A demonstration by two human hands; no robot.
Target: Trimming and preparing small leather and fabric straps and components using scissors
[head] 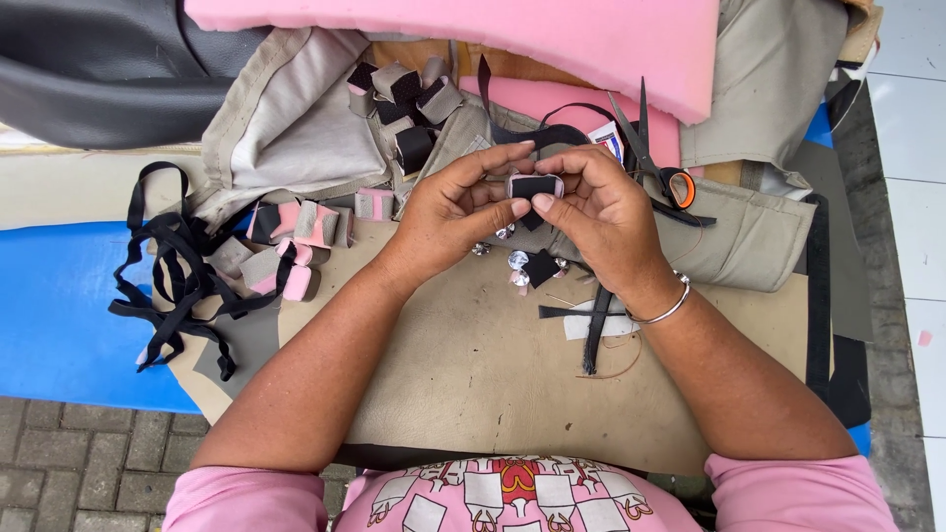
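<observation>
Outdoors, both hands' grip pinches a black-covered foam piece (534, 186) above a beige sheet (473, 365) on paving (69, 463).

Two hands: left (455, 212), right (599, 212). One scissors (658, 163). One bracelet (668, 307). Perhaps four studs (517, 259); roughly a dozen foam blocks (315, 225), some hidden.

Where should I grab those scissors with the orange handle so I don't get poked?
Take the scissors by the orange handle loops, coming from the near right, beside the right hand. The blades point up and away toward the pink foam, so the handle end is the blunt end nearest you. The loops lie flat on the tan fabric, seemingly with room for fingers.
</observation>
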